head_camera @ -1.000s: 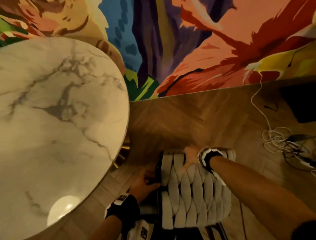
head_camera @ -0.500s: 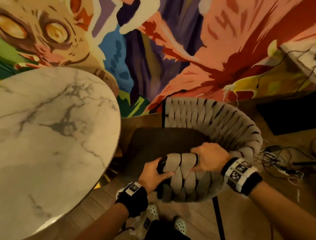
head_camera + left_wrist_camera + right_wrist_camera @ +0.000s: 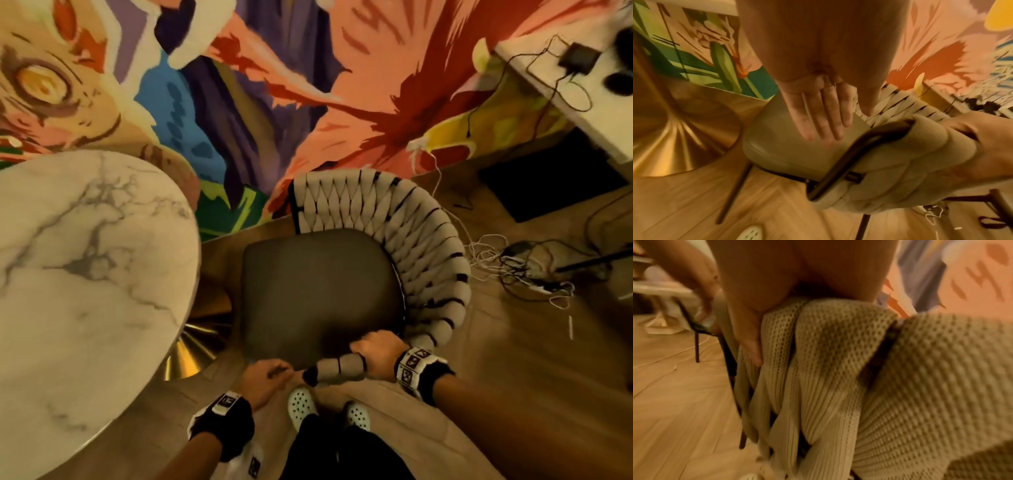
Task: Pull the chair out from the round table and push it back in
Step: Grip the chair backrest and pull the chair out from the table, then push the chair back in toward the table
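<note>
The chair (image 3: pixel 318 284) has a grey seat and a woven beige backrest (image 3: pixel 411 240), and it stands clear of the round marble table (image 3: pixel 85 274), turned side-on to it. My right hand (image 3: pixel 376 353) grips the near end of the woven backrest (image 3: pixel 838 369), thumb (image 3: pixel 748 331) down its outer face. My left hand (image 3: pixel 267 377) hovers beside the dark frame end with nothing in it. In the left wrist view its fingers (image 3: pixel 818 116) are straight above the seat (image 3: pixel 797 154), while the right hand (image 3: pixel 972 146) is wrapped over the weave.
The table's gold base (image 3: pixel 202 335) sits just left of the seat. Tangled cables (image 3: pixel 520 270) lie on the wooden floor at right, below a white desk (image 3: pixel 565 85). The mural wall (image 3: pixel 308 102) is behind the chair. My white clogs (image 3: pixel 301 404) are right behind it.
The chair has come out from the table toward me, its whole seat now in view. My left hand has let go of the frame end; the right hand keeps its grip.
</note>
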Tool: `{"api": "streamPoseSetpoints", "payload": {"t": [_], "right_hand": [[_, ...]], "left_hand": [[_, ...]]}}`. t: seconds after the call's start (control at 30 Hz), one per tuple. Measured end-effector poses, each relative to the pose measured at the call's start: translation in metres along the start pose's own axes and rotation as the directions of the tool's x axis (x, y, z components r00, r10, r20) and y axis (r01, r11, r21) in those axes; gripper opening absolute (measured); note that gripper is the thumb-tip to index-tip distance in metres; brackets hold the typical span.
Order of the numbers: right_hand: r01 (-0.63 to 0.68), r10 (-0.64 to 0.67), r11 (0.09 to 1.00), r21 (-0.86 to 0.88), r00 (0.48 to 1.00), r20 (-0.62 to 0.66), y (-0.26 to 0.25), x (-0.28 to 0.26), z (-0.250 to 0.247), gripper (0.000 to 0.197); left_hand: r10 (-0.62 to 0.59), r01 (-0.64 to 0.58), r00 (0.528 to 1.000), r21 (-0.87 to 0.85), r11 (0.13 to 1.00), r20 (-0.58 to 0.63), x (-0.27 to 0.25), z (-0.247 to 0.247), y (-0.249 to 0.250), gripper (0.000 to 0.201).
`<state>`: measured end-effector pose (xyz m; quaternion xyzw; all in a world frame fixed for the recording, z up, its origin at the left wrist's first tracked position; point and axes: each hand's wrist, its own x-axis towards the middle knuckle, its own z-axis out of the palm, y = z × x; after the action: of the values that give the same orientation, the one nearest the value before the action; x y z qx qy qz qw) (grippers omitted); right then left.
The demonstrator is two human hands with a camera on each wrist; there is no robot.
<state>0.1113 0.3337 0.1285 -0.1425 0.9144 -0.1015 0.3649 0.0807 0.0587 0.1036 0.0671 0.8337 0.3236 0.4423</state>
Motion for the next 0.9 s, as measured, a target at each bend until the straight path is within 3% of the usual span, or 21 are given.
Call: {"api": "streamPoseSetpoints", "payload": {"t": [0.2,0.33,0.47,0.53,0.63,0.8,0.9], "right_hand": [[-0.037,0.037,0.999,0.027,0.999,0.008,-0.005,-0.025,0.052,0.040],[-0.033,0.031,0.996,0.080,0.999,0.026,-0.009,-0.038,0.087,0.045],[-0.065,0.060,0.992,0.107,0.997,0.051,-0.015,-0.043,0.131,0.046],[-0.103,0.094,0.987,0.119,0.992,0.086,-0.017,-0.044,0.152,0.058],[-0.117,0.107,0.988,0.102,0.990,0.094,-0.018,-0.046,0.172,0.070],[-0.206,0.192,0.965,0.164,0.976,0.102,-0.021,-0.056,0.162,0.052],[-0.287,0.283,0.860,0.422,0.956,0.074,-0.008,-0.070,0.149,0.036]], "left_hand": [[-0.268,0.260,0.963,-0.197,0.945,-0.016,-0.036,0.061,-0.012,0.023],[-0.253,0.242,0.967,-0.303,0.922,0.002,-0.045,0.108,0.007,0.016],[-0.207,0.225,0.971,-0.170,0.960,0.115,-0.047,0.137,0.008,0.031],[-0.205,0.221,0.968,-0.098,0.970,0.148,-0.049,0.141,0.002,0.032],[-0.286,0.317,0.928,-0.105,0.942,0.238,-0.057,0.144,-0.006,0.032],[-0.373,0.428,0.889,-0.195,0.882,0.264,-0.068,0.144,-0.027,0.017],[-0.397,0.443,0.891,-0.236,0.865,0.219,-0.069,0.136,-0.033,0.015]]}}
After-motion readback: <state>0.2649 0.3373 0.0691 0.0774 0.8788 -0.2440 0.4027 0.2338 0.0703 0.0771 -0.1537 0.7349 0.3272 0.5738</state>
